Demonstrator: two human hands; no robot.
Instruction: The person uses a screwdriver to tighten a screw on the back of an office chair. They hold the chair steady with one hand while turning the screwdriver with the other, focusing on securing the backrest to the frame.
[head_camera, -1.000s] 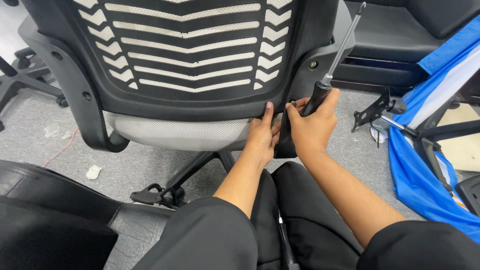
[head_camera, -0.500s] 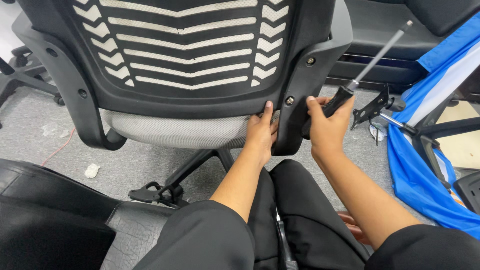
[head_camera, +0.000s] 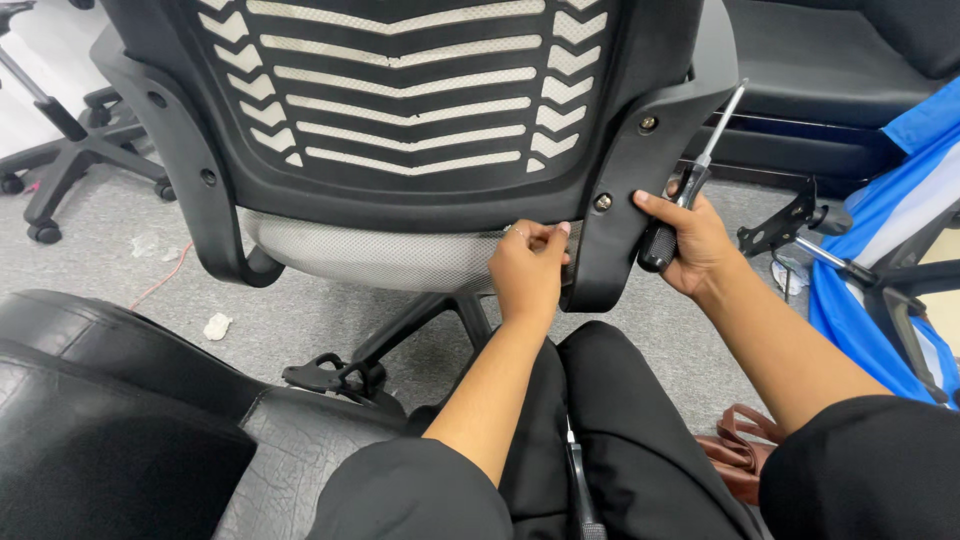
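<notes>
Since the preceding moment, the right hand (head_camera: 695, 240) had swung the screwdriver (head_camera: 690, 180) from a slanted to a nearly upright position, fingers wrapped around its black handle, thumb beside the lower screw (head_camera: 603, 201). The left hand (head_camera: 528, 268) had curled its fingers narrowly against the armrest bracket (head_camera: 618, 215), pinching the chair back (head_camera: 400, 110) edge. The chair stood on grey carpet floor (head_camera: 120, 290); blue fabric (head_camera: 880, 250) lay rightward.
</notes>
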